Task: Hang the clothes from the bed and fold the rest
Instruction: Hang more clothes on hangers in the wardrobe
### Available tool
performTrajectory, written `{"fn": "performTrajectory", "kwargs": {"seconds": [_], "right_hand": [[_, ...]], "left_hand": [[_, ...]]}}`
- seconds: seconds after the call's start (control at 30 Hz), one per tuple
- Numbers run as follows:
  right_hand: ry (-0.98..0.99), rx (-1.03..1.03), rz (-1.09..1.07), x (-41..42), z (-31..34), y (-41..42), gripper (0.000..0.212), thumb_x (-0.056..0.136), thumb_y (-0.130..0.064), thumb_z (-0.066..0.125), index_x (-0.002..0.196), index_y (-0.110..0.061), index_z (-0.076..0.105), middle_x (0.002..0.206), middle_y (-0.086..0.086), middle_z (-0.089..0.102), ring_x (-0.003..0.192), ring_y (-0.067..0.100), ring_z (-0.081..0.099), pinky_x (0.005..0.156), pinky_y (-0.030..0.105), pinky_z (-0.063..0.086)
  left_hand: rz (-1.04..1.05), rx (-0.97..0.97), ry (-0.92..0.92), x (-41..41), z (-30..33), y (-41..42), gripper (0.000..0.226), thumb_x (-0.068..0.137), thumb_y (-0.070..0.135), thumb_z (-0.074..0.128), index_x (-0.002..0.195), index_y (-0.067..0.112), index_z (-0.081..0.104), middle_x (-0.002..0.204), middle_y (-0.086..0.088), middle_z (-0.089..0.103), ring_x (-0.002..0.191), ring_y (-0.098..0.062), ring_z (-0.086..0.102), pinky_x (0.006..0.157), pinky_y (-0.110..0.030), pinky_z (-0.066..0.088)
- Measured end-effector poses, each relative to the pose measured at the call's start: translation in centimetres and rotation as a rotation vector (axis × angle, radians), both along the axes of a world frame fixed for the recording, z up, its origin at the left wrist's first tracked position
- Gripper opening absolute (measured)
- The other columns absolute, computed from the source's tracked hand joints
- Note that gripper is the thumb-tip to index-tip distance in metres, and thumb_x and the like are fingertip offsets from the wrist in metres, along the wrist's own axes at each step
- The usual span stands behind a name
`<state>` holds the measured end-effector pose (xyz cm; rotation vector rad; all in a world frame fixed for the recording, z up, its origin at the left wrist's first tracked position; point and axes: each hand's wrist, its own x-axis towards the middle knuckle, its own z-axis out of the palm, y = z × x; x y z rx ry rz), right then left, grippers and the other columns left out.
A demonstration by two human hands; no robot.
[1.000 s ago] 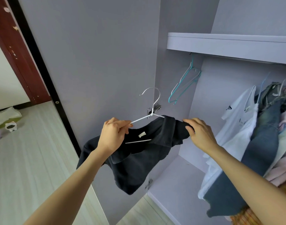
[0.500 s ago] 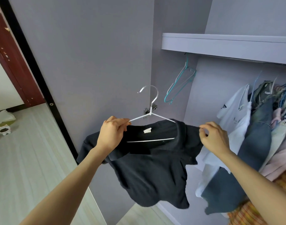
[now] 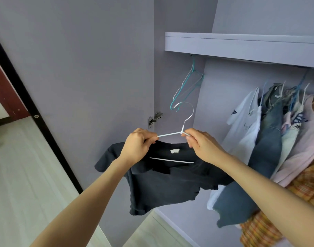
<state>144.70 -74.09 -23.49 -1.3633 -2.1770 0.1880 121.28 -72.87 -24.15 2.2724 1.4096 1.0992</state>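
A: What is taking up most of the view?

B: The wardrobe [image 3: 259, 45], with its door [image 3: 78, 68] standing open on the left and a shelf jutting out up top. Under the shelf, a row of clothes [image 3: 270, 139] is hanging on the right: a white tee, denim, pale pink and an orange plaid piece.

A: And the black shirt?

B: The shirt [image 3: 163, 182] is hanging in mid-air in front of the open wardrobe, left of the hung row and apart from it. It is draping over a white hanger [image 3: 172, 133], with its label showing at the neck and one sleeve sticking out to the left.

A: How are the hands sitting?

B: The left hand [image 3: 136, 147] is pinching the hanger's left arm, fingers curled round the wire. The right hand [image 3: 200, 143] is pinching the wire just below the neck of the hook, on the right arm.

A: Is the hook touching anything?

B: It is pointing up and overlapping a teal hanger [image 3: 186, 86] that is dangling empty under the shelf; whether the two are touching is hard to tell from this angle.

A: Anything smaller?

B: A metal hinge [image 3: 155, 118] is sitting on the door edge, just left of the hands.
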Motion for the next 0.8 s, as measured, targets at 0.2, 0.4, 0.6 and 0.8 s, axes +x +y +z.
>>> {"fn": "performTrajectory", "kwargs": {"seconds": [0.2,0.4,0.6,0.8], "right_hand": [[0.175,-0.021,-0.147,2.8,0.2,0.3,0.019,0.096,-0.005,0.039,0.095,-0.013,0.056,0.066,-0.013,0.048,0.055,0.006,0.044,0.057,0.03,0.037],[0.094,-0.118,-0.273,7.7,-0.7,0.1,0.029,0.091,0.006,0.037,0.091,-0.019,0.051,0.076,-0.001,0.057,0.074,0.033,0.057,0.063,0.036,0.046],[0.197,-0.188,-0.284,9.2,-1.8,-0.4,0.028,0.094,0.0,0.036,0.088,-0.023,0.051,0.087,0.018,0.06,0.086,0.04,0.057,0.078,0.039,0.05],[0.248,-0.124,-0.209,8.1,-1.7,0.5,0.021,0.096,-0.012,0.043,0.092,-0.018,0.062,0.069,-0.002,0.059,0.06,0.019,0.05,0.061,0.032,0.043]], "left_hand": [[0.087,-0.195,0.05,-2.1,-1.1,1.1,0.07,0.083,0.041,0.066,0.143,0.031,0.032,0.129,0.004,0.048,0.12,-0.019,0.04,0.111,-0.043,0.021],[0.168,-0.438,0.145,-3.5,-2.6,3.5,0.051,0.091,0.016,0.057,0.137,0.022,0.038,0.092,-0.004,0.067,0.102,-0.031,0.055,0.089,-0.034,0.043],[0.358,-0.279,-0.078,0.3,-2.1,4.6,0.05,0.091,0.005,0.043,0.138,0.019,0.038,0.124,-0.006,0.058,0.115,-0.031,0.052,0.093,-0.04,0.043],[-0.169,0.031,0.258,8.6,-2.3,2.2,0.038,0.095,0.03,0.05,0.131,0.018,0.051,0.123,0.0,0.058,0.117,-0.021,0.049,0.108,-0.045,0.027]]}}
